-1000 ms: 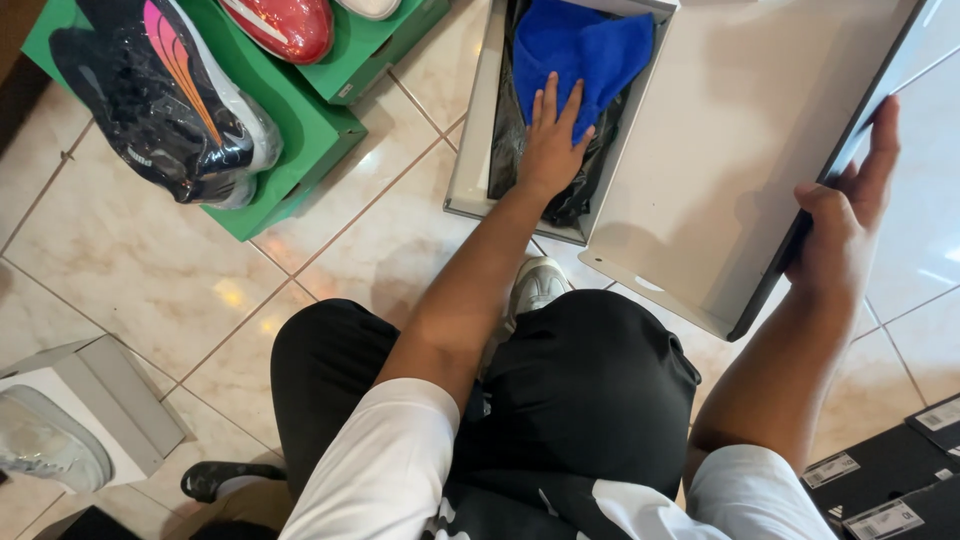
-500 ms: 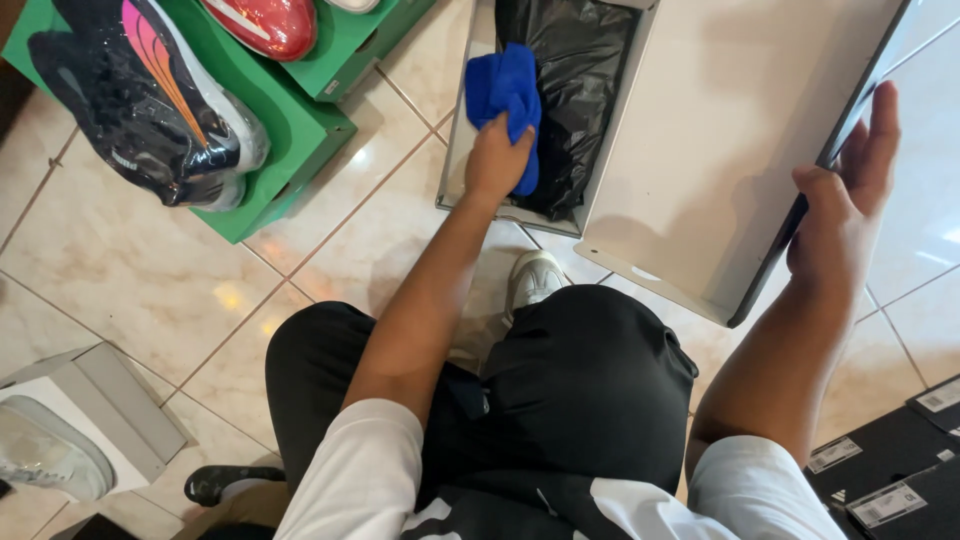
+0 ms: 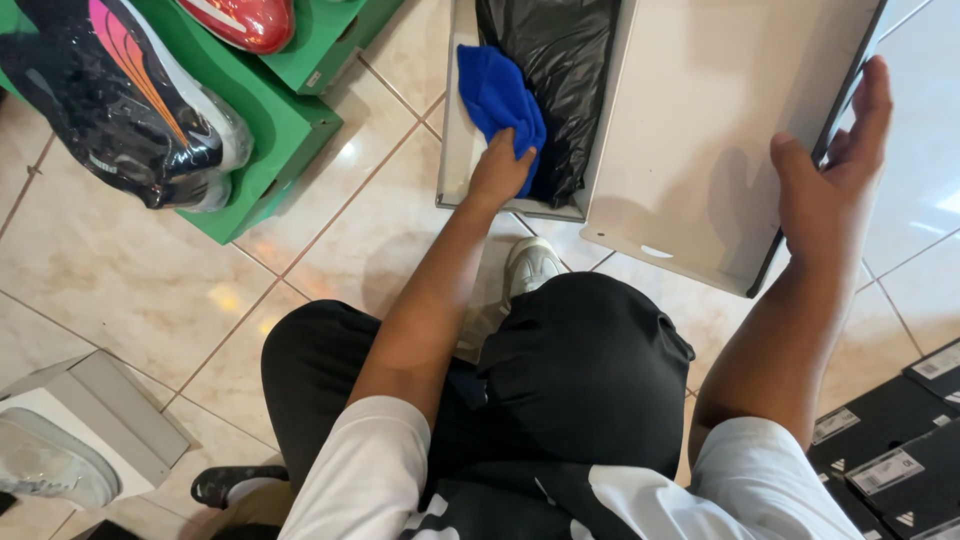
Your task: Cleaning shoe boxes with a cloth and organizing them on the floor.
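Item: open shoebox (image 3: 455,150) on tiled floor (image 3: 130,290), 12 o'clock of the seated person, lined with black plastic wrap (image 3: 560,80).
Left hand (image 3: 500,168): fingers closed on a blue cloth (image 3: 497,95) bunched against the box's 9 o'clock wall.
Right hand (image 3: 830,175): fingers spread, propping the hinged lid (image 3: 710,130) open at 2 o'clock.
Nearby: wrapped black running shoe (image 3: 120,100) on green boxes (image 3: 285,125), 10 o'clock.
Risk, judged: the lid may drop onto the wrist if the propping fingers slip; the cloth may snag the plastic
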